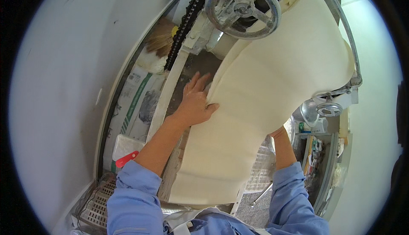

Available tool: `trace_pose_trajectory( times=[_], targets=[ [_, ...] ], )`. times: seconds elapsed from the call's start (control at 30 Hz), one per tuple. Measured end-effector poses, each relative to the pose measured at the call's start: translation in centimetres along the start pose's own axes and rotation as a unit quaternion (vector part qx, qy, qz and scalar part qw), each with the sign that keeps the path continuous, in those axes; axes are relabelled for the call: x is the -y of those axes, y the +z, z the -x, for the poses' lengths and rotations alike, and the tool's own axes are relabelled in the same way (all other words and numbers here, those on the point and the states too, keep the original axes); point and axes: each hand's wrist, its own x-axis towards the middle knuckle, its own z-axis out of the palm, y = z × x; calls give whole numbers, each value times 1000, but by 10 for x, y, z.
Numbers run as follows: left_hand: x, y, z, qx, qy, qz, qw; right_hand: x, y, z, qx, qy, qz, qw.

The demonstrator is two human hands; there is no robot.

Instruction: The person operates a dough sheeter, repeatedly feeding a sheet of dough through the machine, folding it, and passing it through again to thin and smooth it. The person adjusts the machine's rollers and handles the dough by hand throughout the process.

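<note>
A wide, pale sheet of dough point(236, 113) hangs down from the roller end of a dough sheeting machine and lies along its bed towards me. My left hand point(198, 101) rests at the sheet's left edge, thumb on top and fingers spread beyond the edge over the dark bed. At the sheet's right edge is my right hand point(277, 133), its fingers hidden beneath the dough, so its grip does not show. The near end of the sheet lies flat over a wooden board point(169, 180).
A metal handwheel point(243, 10) and a drive chain point(188, 21) are at the top. A curved metal bar with a smaller handwheel point(329, 109) stands right. Left are a straw broom point(161, 38), sacks point(134, 104) and a plastic crate point(97, 203). A shelf point(326, 171) stands right.
</note>
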Motion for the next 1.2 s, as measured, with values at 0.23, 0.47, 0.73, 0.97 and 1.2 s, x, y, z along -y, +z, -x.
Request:
trace_pose_trajectory(
  times=[0.23, 0.47, 0.73, 0.97, 1.2],
  targets=[
    [-20, -33, 6, 225, -99, 240, 939, 22, 2, 8, -40, -2, 106, 994],
    [-12, -29, 29, 363, -295, 616, 634, 18, 45, 43, -76, 10, 250, 965],
    [13, 18, 50, 369, -351, 547, 664, -34, 78, 32, -67, 17, 258, 964],
    [-12, 14, 57, 476, -183, 546, 664, -12, 70, 30, -40, 39, 266, 962],
    [-30, -7, 61, 416, -235, 619, 623, 9, 57, -16, 27, 57, 287, 956]
  ],
)
